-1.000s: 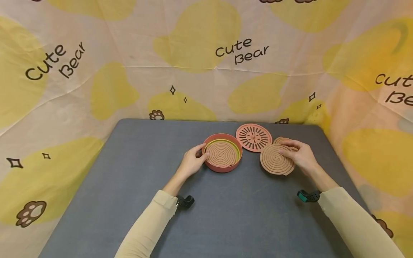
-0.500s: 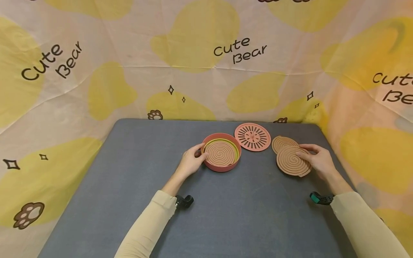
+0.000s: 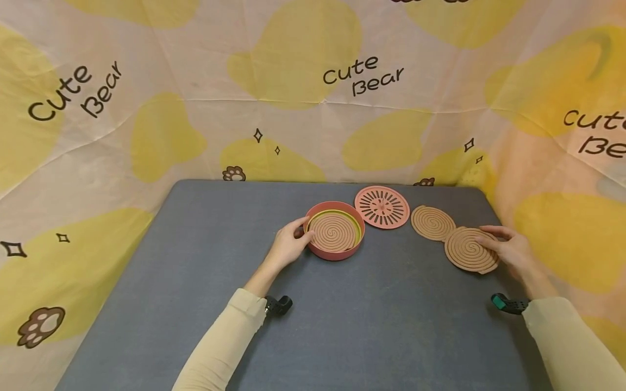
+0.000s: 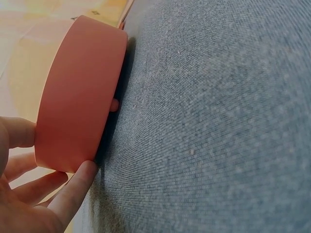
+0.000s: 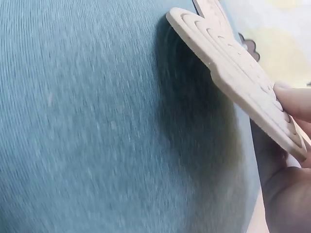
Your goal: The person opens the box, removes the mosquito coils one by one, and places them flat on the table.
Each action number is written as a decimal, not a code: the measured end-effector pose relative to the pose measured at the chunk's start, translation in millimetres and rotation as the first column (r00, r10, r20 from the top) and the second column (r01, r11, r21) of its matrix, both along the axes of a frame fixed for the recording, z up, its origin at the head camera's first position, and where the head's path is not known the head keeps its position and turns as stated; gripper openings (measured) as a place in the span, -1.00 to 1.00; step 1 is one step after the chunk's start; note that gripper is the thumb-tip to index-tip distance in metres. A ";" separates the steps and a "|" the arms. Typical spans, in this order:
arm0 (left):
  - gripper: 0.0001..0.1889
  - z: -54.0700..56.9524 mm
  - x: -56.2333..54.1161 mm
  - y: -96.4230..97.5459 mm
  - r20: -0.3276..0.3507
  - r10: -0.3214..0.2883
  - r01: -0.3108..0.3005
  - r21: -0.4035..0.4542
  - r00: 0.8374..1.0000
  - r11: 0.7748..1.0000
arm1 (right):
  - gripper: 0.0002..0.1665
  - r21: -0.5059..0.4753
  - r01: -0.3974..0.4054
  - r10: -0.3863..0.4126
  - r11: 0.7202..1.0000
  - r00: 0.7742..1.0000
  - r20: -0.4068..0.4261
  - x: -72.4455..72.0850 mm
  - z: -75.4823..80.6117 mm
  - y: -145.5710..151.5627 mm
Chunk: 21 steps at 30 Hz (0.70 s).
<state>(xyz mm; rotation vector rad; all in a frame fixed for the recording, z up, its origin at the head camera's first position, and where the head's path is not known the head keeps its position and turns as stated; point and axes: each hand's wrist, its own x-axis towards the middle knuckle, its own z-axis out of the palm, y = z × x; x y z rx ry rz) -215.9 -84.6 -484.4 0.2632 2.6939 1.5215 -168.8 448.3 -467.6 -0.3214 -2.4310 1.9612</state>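
Your left hand (image 3: 286, 243) grips the red container (image 3: 335, 256); your right hand (image 3: 515, 254) pinches a spiral coil (image 3: 465, 248) over the tabletop (image 3: 371, 320).

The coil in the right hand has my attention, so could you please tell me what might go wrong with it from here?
The right hand pinches the held coil near one edge, tilted over the table, so it might slip or crack under the grip. In the head view its rim appears right beside the second coil, so lowering it there could knock that one aside.
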 end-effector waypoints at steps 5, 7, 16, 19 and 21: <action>-0.46 0.6 0.6 0.9 -0.004 0.003 -0.003 0.000 1.000 1.000 | -0.71 0.115 0.024 -0.028 0.993 0.999 0.028 3.7 -0.6 7.5; -0.46 1.1 1.0 1.1 0.002 0.004 -0.004 0.000 1.000 1.000 | -0.72 0.148 0.030 -0.034 0.989 0.999 0.027 4.4 -1.3 9.3; -0.46 2.1 1.8 0.9 -0.011 -0.003 0.002 -0.003 1.000 1.000 | -0.52 0.328 0.034 -0.033 0.944 0.999 -0.007 3.7 -6.1 15.6; -0.46 1.2 1.5 0.9 -0.015 -0.004 0.004 0.005 1.000 1.000 | -0.29 0.402 0.022 -0.018 0.916 1.000 -0.014 2.2 -8.2 17.4; -0.46 1.0 1.2 0.9 -0.015 -0.004 0.004 0.009 1.000 1.000 | -0.25 0.426 0.017 -0.013 0.905 1.000 -0.014 1.5 -8.9 18.0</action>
